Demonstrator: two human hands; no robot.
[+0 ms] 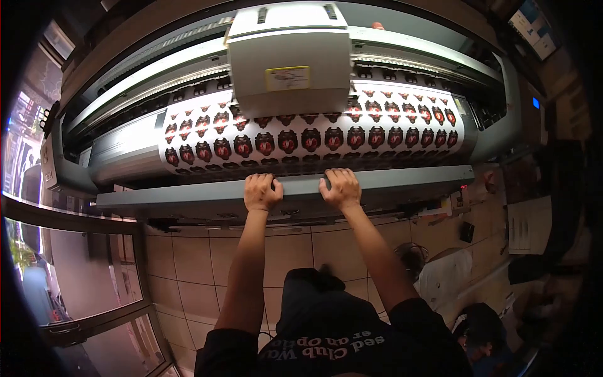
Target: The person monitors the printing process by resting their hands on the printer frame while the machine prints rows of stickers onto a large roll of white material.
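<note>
Both of my hands rest on the long grey bar along the front of a wide printer. My left hand (262,192) has its fingers bent over the top edge of the bar (414,179). A short way to its right, my right hand (341,188) grips the same bar in the same way. Beyond the bar lies a white printed sheet (245,133) with rows of dark and red emblems. Over the sheet's upper part sits the white print carriage (289,69), which has a yellow-edged label.
Glass doors (88,270) stand at the left. Tiled floor (195,270) lies below the bar. At the lower right a person (480,333) is partly visible, near a white sheet-like item (446,276). Dark items and papers line the right side.
</note>
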